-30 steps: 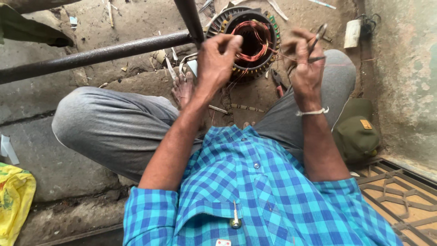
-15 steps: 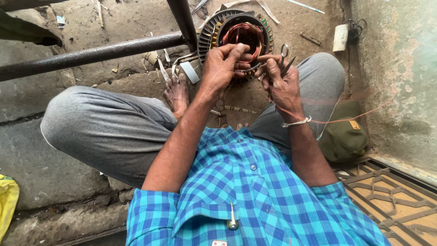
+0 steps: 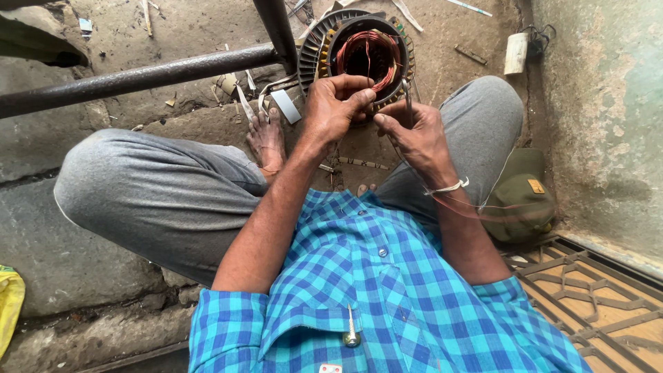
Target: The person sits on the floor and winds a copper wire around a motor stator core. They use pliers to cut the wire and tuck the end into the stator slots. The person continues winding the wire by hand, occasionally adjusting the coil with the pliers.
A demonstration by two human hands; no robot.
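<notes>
**Here, two hands meet at the rim of a motor stator**

Here the person sits cross-legged on a rough concrete floor (image 3: 173, 27), grey trousers and a blue checked shirt filling the lower half of the view. Both hands are raised in front of a round motor stator (image 3: 359, 52), which stands on its edge on the floor between the knees, its open bore facing the person. Reddish copper windings (image 3: 369, 48) line the inside of the bore.

The left hand (image 3: 335, 107) is at the lower rim of the stator, fingers curled in and the thumb pressed toward the fingertips, a pinch closed on something too thin to make out. The right hand (image 3: 414, 131) is just beside it, nearly touching, fingers bent around a slim metal tool (image 3: 407, 103) that points upward toward the windings. A pale thread band circles the right wrist, and fine copper wire (image 3: 483, 207) trails from there across the right thigh.

A dark metal pipe (image 3: 138, 76) crosses the floor left of the stator. A bare foot (image 3: 266, 138) rests below it. An olive pouch (image 3: 521, 197) lies by the right knee, near the wall.
</notes>
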